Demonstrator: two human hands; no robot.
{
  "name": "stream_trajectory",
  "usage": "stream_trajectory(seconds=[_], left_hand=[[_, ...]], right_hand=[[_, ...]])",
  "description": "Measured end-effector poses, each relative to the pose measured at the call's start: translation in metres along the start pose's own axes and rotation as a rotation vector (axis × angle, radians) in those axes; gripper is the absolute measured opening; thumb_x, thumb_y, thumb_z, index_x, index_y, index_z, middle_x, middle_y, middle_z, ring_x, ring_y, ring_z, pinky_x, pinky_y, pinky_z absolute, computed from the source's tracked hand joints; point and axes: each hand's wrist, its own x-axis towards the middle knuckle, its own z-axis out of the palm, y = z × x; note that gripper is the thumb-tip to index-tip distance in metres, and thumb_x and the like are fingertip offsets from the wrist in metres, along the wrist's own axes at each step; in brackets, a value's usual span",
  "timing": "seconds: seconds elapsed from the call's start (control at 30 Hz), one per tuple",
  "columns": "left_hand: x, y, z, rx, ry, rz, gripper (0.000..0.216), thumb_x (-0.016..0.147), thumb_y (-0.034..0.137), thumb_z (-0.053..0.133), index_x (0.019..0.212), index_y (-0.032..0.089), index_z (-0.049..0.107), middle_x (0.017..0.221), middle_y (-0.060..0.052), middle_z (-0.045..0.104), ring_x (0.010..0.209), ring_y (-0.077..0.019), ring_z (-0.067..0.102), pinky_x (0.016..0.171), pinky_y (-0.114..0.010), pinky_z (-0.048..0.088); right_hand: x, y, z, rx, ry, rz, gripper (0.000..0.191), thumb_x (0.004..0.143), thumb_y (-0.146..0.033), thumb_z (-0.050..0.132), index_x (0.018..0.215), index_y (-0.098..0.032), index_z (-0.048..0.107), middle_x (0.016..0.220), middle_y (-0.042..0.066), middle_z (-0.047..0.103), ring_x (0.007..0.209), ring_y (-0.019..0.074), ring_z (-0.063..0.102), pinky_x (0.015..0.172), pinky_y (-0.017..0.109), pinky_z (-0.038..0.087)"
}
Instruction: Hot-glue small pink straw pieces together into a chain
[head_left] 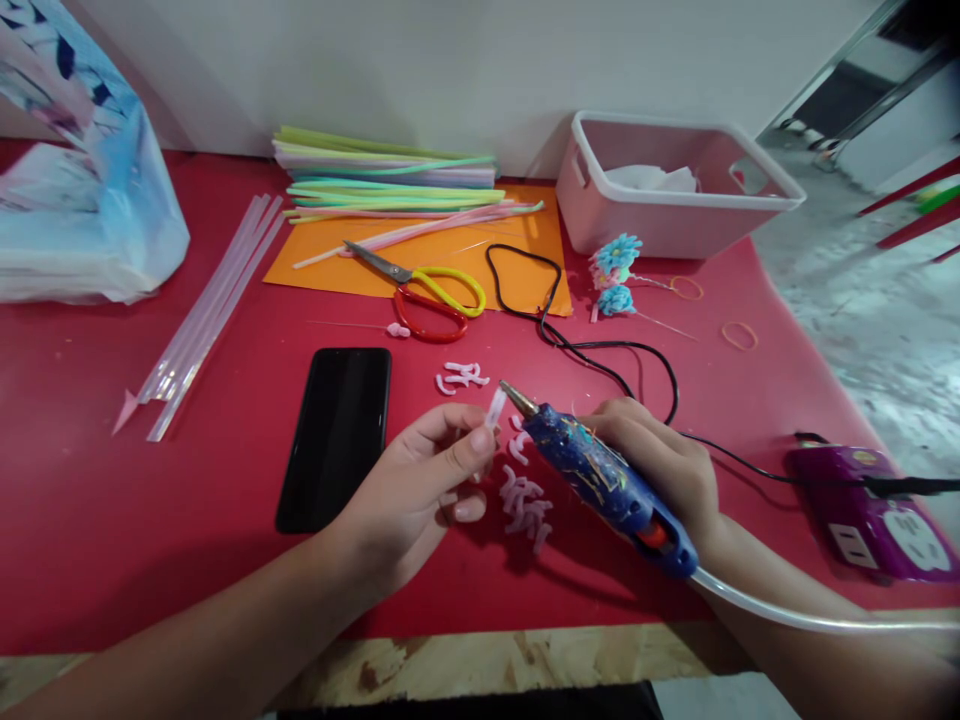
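Between thumb and fingertips, my left hand (pixel 427 480) pinches a short pale pink piece of pipe cleaner (pixel 496 408), its upper end pointing up. My right hand (pixel 660 455) is wrapped round a blue glue gun (pixel 600 475) spotted with dried glue. The gun's metal nozzle touches or nearly touches the top of the pink piece; I cannot tell which. A clear glue stick trails from the gun's rear end to the right. Below the nozzle lies a cluster of short curled pink pieces (pixel 525 505), and more curled pieces (pixel 463 375) rest just beyond my left hand.
Nearby are a black phone (pixel 336 438), scissors (pixel 424 290), orange paper (pixel 315 262) under pipe cleaners (pixel 390 195), clear glue sticks (pixel 217 300), blue flowers (pixel 617 255), a pink basket (pixel 675 225), a plastic bag (pixel 142 200) and a purple power strip (pixel 862 510). A black cord (pixel 652 350) crosses the red table.
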Motion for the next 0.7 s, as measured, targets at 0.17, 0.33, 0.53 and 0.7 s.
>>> stream_trajectory(seconds=[0.17, 0.33, 0.53, 0.7], left_hand=[[-0.001, 0.001, 0.0007, -0.008, -0.01, 0.0, 0.028, 0.06, 0.027, 0.096, 0.07, 0.019, 0.07, 0.065, 0.004, 0.052, 0.052, -0.0042, 0.036, 0.041, -0.01, 0.035], [-0.0032, 0.002, 0.0018, -0.007, -0.013, -0.007, 0.028, 0.059, 0.027, 0.096, 0.069, 0.019, 0.07, 0.064, 0.005, 0.052, 0.052, -0.0044, 0.035, 0.041, -0.011, 0.034], [-0.0028, 0.0026, 0.0022, -0.008, -0.015, 0.0, 0.029, 0.061, 0.028, 0.095, 0.07, 0.018, 0.069, 0.068, 0.003, 0.054, 0.054, -0.005, 0.038, 0.042, -0.011, 0.033], [-0.0032, 0.0023, 0.0015, 0.005, -0.024, -0.001, 0.029, 0.062, 0.028, 0.095, 0.07, 0.018, 0.069, 0.065, 0.004, 0.051, 0.053, -0.0045, 0.034, 0.042, -0.011, 0.032]], right_hand=[[0.002, -0.0008, -0.0016, -0.017, -0.02, -0.019, 0.006, 0.098, -0.02, 0.051, 0.103, -0.022, 0.055, 0.074, 0.002, 0.055, 0.067, 0.017, 0.055, 0.064, 0.031, 0.044], [0.0023, -0.0016, -0.0019, -0.02, -0.008, -0.022, 0.007, 0.097, -0.019, 0.053, 0.103, -0.022, 0.056, 0.074, 0.002, 0.056, 0.067, 0.0172, 0.056, 0.063, 0.031, 0.045], [0.0, -0.0005, -0.0012, -0.004, -0.011, -0.012, 0.007, 0.096, -0.023, 0.055, 0.102, -0.021, 0.058, 0.074, 0.002, 0.057, 0.068, 0.0175, 0.056, 0.064, 0.032, 0.045], [-0.0017, 0.0004, -0.001, 0.004, -0.011, -0.003, 0.009, 0.097, -0.025, 0.055, 0.104, -0.022, 0.059, 0.074, 0.003, 0.057, 0.069, 0.0187, 0.056, 0.066, 0.033, 0.045]])
